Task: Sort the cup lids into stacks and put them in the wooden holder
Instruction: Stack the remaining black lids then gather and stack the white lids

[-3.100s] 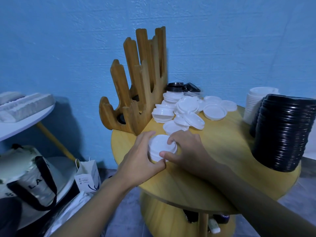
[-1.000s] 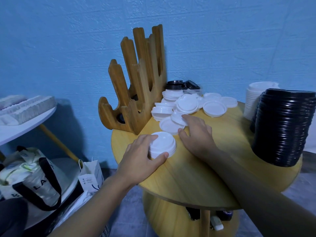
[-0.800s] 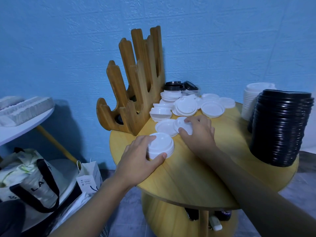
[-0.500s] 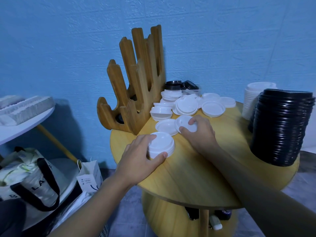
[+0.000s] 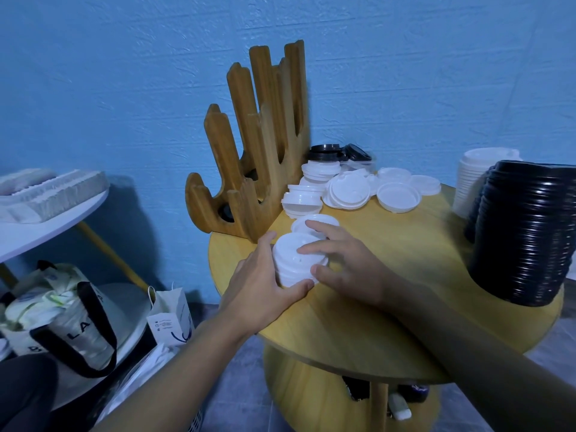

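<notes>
The short stack of white lids [image 5: 291, 265] stands at about 9 o'clock on the round wooden table [image 5: 389, 325], close to the rim. The left hand [image 5: 265, 285] cups its far and left side with fingers and thumb curled round it. The right hand [image 5: 346, 266] lies over the top lid, with the thumb against the near side, so both hands hold the stack.

The main risk seems to be a top lid that is not seated. If it sits skewed, a downward press could tip the pile toward the table edge at 9 o'clock and spill lids to the floor. Squeezing the sides hard could also buckle the thin plastic and pop the lids apart. One right finger reaches toward the single lid [image 5: 314, 220] lying at 12 o'clock of the stack and could drag it along.

The lids lie domed side up. The stacking axis is close to upright, though the top lid looks slightly offset toward 3 o'clock. The wooden holder [image 5: 258, 169] waits at 11 o'clock of the stack, its slots tilted back toward the wall.
</notes>
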